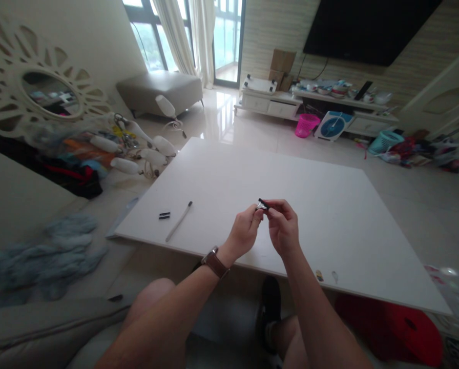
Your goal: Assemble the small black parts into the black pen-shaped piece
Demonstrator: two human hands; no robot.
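Both of my hands meet above the white table, holding a small black and silver piece between them. My left hand, with a brown-strapped watch on the wrist, pinches its silver side. With thumb and fingers, my right hand grips the black part. Its exact kind is too small to tell. To the left on the table lie two short black bars and a slim grey stick with a black tip. Near the front edge, right of my forearm, are a small yellow and black item and a small clear item.
A lamp with several white shades stands at the table's left edge. Under the right front corner is a red object. Beyond the table are a grey bench, a pink basket and a blue fan.
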